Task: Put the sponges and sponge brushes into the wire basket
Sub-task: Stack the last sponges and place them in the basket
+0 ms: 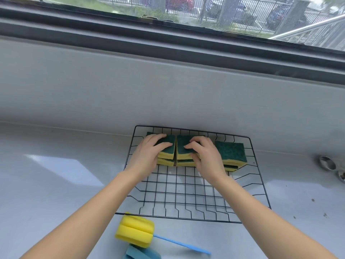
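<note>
A black wire basket [186, 193] stands on the grey counter against the wall. At its far end lie three stacks of yellow sponges with green scouring tops. My left hand [147, 156] grips the left stack [168, 156]. The middle stack [183, 159] is under my right hand [205, 156], with fingers on top and thumb at its front. The right stack [231, 154] lies untouched. In front of the basket, on the counter, rests a yellow sponge brush [134, 230] with a blue handle, and a blue sponge brush [140, 254] is partly cut off by the frame's bottom edge.
The grey counter [56, 184] runs left and right of the basket. A grey wall and a dark window frame rise behind it. Two small metal fittings [326, 162] sit at the right edge. The near half of the basket holds nothing.
</note>
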The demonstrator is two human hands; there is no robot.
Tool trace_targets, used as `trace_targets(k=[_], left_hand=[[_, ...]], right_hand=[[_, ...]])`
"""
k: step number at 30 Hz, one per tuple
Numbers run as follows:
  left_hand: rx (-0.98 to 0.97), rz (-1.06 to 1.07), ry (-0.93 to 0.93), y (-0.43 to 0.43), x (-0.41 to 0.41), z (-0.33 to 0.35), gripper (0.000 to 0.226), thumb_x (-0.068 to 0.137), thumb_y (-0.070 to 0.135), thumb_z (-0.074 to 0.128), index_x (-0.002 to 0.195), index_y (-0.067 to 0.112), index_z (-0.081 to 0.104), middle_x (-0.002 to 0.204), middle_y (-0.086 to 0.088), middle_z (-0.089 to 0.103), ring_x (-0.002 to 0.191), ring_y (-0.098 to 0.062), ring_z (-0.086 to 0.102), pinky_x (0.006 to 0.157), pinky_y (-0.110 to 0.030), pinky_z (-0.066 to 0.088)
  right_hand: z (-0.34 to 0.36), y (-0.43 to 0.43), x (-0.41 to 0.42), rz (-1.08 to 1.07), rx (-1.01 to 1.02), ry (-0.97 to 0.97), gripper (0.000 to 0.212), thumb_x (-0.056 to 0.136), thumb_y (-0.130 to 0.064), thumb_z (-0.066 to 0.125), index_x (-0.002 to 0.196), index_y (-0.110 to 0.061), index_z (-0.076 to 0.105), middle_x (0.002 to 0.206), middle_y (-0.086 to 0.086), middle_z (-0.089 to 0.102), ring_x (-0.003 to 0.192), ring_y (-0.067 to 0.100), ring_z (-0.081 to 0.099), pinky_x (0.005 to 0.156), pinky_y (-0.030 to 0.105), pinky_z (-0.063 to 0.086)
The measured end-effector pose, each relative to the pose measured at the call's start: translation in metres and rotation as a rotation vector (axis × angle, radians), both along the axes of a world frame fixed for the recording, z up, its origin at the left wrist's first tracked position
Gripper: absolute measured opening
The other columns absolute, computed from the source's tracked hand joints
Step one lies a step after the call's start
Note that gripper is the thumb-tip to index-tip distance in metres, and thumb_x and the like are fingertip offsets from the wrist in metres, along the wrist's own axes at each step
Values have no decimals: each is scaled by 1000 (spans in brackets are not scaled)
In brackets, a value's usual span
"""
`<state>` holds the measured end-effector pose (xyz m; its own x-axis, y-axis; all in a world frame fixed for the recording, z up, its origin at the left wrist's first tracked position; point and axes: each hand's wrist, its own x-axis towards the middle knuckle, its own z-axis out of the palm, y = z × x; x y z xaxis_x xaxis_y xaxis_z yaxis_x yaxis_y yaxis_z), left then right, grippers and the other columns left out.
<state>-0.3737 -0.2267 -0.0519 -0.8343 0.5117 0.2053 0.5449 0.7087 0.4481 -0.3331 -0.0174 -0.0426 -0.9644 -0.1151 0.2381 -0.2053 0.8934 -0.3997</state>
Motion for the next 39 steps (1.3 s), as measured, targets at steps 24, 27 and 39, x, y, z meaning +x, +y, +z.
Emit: trace_targets(k=[24,27,39], left_hand=[[-234,193,167,28,5,-10,51,64,4,72,111,18,59,125,-5,58,118,-29,51,94,-43,40],[-236,165,129,26,6,-7,54,71,9,68,122,20,52,135,-4,50,127,-26,42,106,-43,31],[1363,722,-1336,53,85,23,60,95,39,45,145,13,25,150,-7,32,136,-19,35,115,-34,26]], right_hand=[[-29,-25,-5,-204,213,16,59,56,-16,84,104,-25,50,109,4,55,100,28,50,87,43,43],[-22,-23,-3,-170,220,-14,59,60,-15,81,109,-23,50,116,6,53,108,30,49,94,45,41],[-5,-56,67,-792,-1558,-490,41,99,-26,42,136,-12,33,146,12,38,121,20,49,105,36,38]])
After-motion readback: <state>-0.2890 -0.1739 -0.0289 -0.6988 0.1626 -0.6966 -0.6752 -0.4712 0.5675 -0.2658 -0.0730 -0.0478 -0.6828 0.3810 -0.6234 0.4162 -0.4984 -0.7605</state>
